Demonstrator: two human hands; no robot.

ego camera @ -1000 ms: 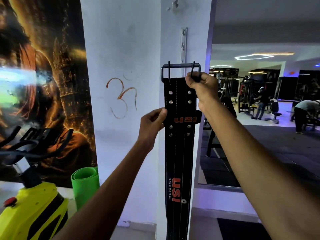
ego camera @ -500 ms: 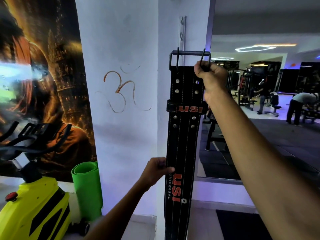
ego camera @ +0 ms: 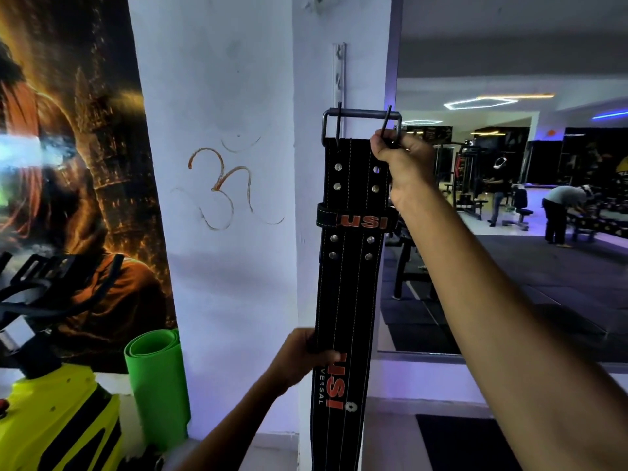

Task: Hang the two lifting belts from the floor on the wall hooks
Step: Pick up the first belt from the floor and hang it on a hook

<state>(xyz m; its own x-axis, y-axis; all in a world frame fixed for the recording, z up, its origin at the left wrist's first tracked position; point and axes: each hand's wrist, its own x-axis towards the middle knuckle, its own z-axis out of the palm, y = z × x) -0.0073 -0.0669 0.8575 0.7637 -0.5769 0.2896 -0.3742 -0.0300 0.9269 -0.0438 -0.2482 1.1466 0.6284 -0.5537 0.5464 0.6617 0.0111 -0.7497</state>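
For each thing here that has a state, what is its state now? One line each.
Belt: held upright against the pillar, not yet hooked.
Buckle: at the top, below the hook rail.
Right hand: shut on the belt's top corner.
Left hand: shut on the belt's lower edge.
Green mat: rolled, standing upright.

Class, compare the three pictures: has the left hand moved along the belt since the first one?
Yes. The left hand has slid down the belt, from beside the band marked USI to the lower printed logo.
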